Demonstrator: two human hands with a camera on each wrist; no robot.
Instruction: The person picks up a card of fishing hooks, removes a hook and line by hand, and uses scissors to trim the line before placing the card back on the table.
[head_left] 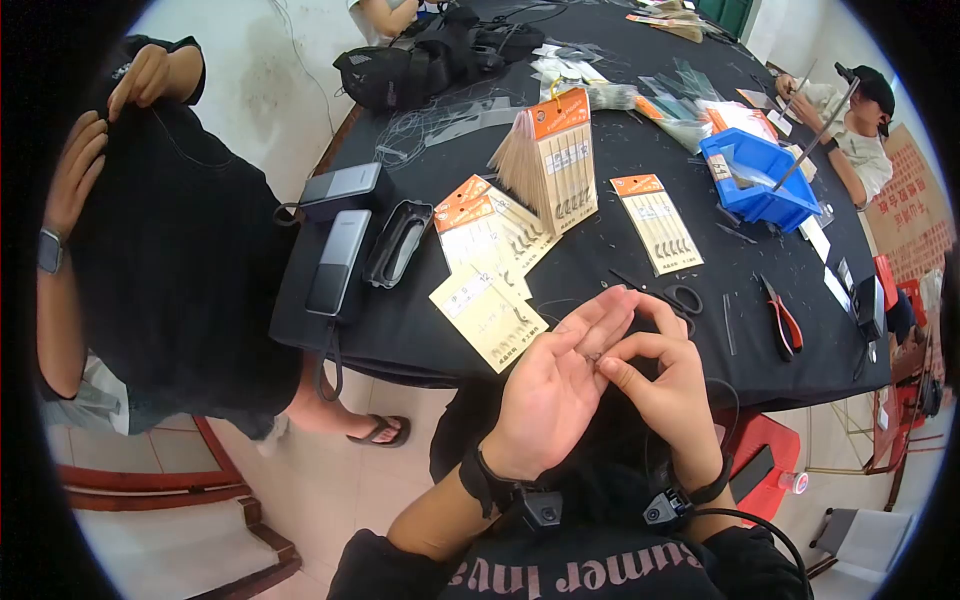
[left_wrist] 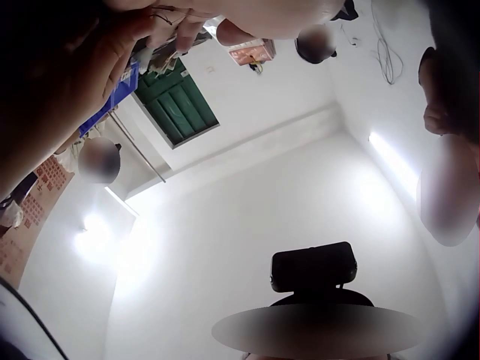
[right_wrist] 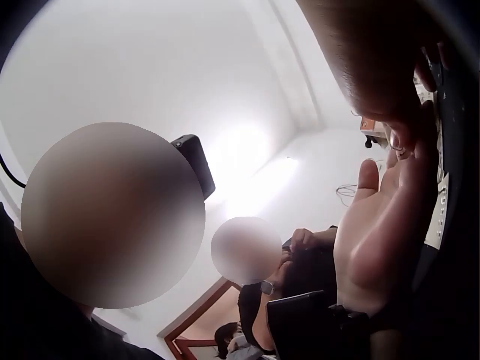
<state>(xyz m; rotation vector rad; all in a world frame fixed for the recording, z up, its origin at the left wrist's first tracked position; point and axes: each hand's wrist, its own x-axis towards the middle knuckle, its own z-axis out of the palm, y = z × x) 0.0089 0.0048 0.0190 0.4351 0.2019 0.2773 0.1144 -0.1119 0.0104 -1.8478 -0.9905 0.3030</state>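
Observation:
My left hand (head_left: 540,405) lies palm up above the table's near edge, its fingers extended. Over that palm, my right hand (head_left: 668,385) pinches a tiny dark fish hook (head_left: 593,357) between thumb and forefinger. The right wrist view shows the left palm (right_wrist: 375,247) with the right fingertips close over its fingers. Just beyond the hands lies a cream hook card (head_left: 488,318), overlapping other cards with orange tops. A thick bundle of hook cards (head_left: 566,150) stands upright behind them. To its right, a single hook card (head_left: 657,225) lies flat.
Black scissors (head_left: 684,298) lie partly behind the right hand. Red-handled pliers (head_left: 783,320) and a blue bin (head_left: 765,205) are farther right. Grey boxy devices (head_left: 338,262) and an open black case (head_left: 398,243) sit at left. A person in black (head_left: 190,260) stands beside the table.

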